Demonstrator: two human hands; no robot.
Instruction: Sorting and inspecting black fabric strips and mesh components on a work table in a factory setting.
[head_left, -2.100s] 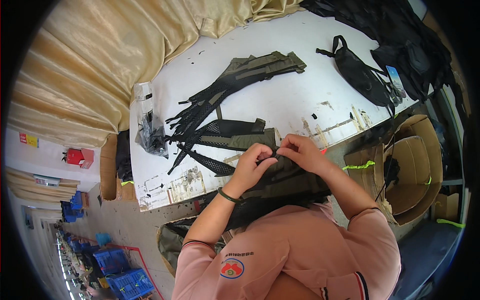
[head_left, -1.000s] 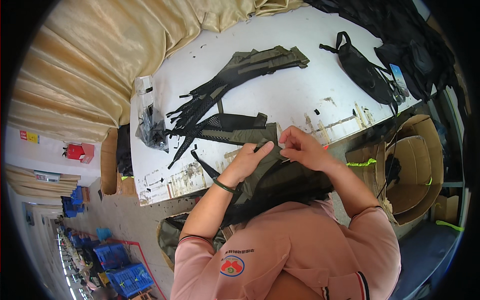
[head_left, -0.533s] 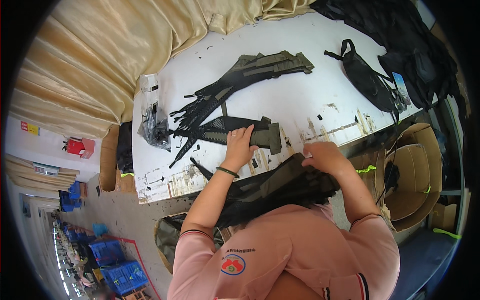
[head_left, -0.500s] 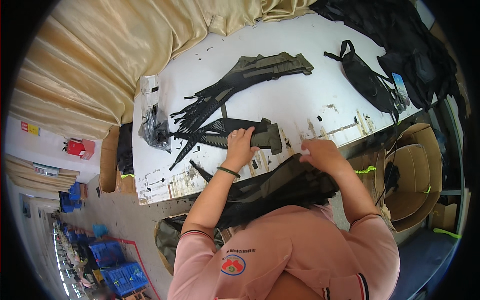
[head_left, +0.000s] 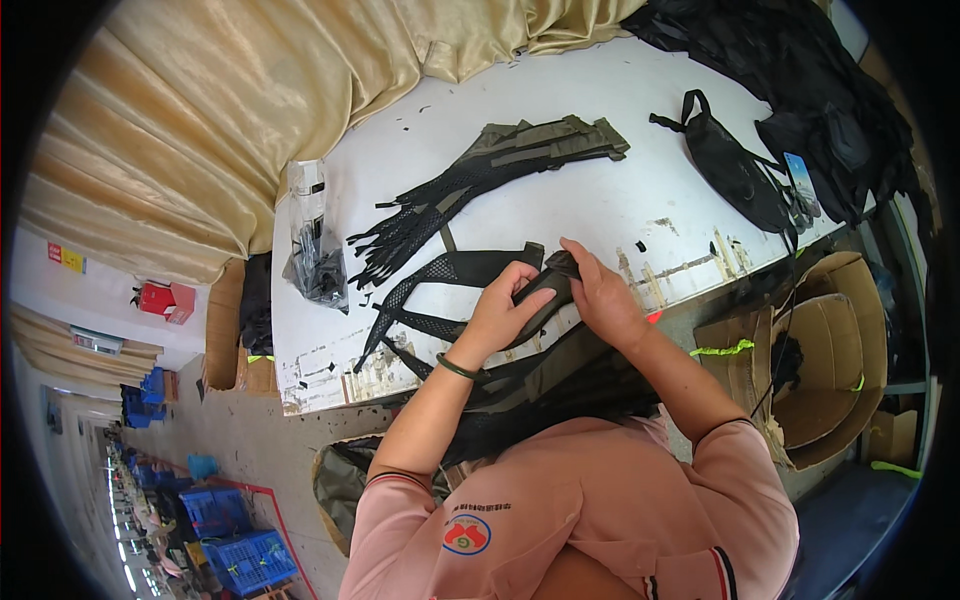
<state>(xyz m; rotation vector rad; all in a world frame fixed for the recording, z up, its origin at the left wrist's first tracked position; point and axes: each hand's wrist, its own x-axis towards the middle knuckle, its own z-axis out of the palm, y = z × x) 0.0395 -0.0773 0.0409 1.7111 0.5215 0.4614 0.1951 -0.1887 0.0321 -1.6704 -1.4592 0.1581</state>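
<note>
Near the front edge of the white table, my left hand (head_left: 503, 308) and my right hand (head_left: 604, 297) grip a black mesh and olive fabric piece (head_left: 541, 318). My left thumb lies over its olive end, while my right fingers close on the upper corner. Under them and just beyond lies another black mesh fabric piece (head_left: 478, 266) with straps trailing left. Farther back is a stacked bundle of olive and black mesh pieces (head_left: 500, 165). More dark mesh fabric (head_left: 550, 390) rests between the table edge and my body.
A clear plastic bag (head_left: 318, 270) with black items stands at the table's left. To the right lie a black pouch (head_left: 735, 170) with straps and a heap of black fabric (head_left: 770, 60). Open cardboard boxes (head_left: 830, 370) stand right of the table, and gold curtains (head_left: 220, 120) hang behind.
My right hand has come up and left to take the olive end of a fabric piece. My left hand has shifted nearer with that piece, lifting it partly off the one beneath.
</note>
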